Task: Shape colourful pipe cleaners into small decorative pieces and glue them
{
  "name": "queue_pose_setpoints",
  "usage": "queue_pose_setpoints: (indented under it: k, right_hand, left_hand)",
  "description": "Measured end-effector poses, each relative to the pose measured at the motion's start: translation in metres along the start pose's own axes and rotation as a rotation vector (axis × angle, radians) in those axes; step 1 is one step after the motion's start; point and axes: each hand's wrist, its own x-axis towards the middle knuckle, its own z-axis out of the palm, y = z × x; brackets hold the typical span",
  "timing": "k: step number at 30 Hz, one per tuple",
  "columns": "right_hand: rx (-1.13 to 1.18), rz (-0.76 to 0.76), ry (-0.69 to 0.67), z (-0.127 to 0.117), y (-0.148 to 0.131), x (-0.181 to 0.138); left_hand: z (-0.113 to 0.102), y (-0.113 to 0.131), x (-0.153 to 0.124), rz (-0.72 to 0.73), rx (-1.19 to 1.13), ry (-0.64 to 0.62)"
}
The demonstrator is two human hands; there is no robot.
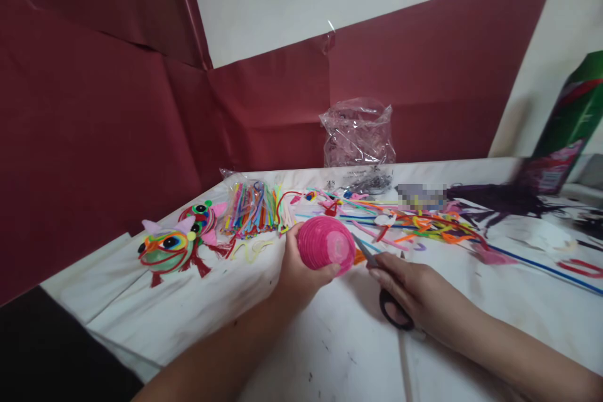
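A pink paper lantern (320,242), ribbed and rounded, rests in the grip of my left hand (304,267), whose thumb lies along its near side. Just right of it, my right hand (400,279) is closed around a pair of scissors (365,250) with black handles. The blades point up and left, close to the lantern's right side; whether they touch it I cannot tell. A bit of orange (359,257) shows between the lantern and the right hand.
Two decorated animal-face lanterns (167,251) stand at the left. Behind are bundled pipe cleaners (254,210) and a clear plastic bag (358,135). Loose colourful strips (433,226) spread rightward, near purple material (494,198) and a tall green package (565,125). Everything sits on a white table (348,352).
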Motion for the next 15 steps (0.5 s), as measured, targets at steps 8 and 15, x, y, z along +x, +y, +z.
queue_pose_setpoints:
  k: [8,15]
  right_hand:
    - [0.097,-0.096,-0.089,0.0006,-0.0013,0.0001]
    - [0.284,-0.055,-0.153,0.0010,0.0010,0.0069]
  left_hand:
    - [-0.0004,0.0014,-0.0036,0.047,-0.140,-0.126]
    - [-0.0027,-0.0071,0.0023,-0.012,-0.203,-0.103]
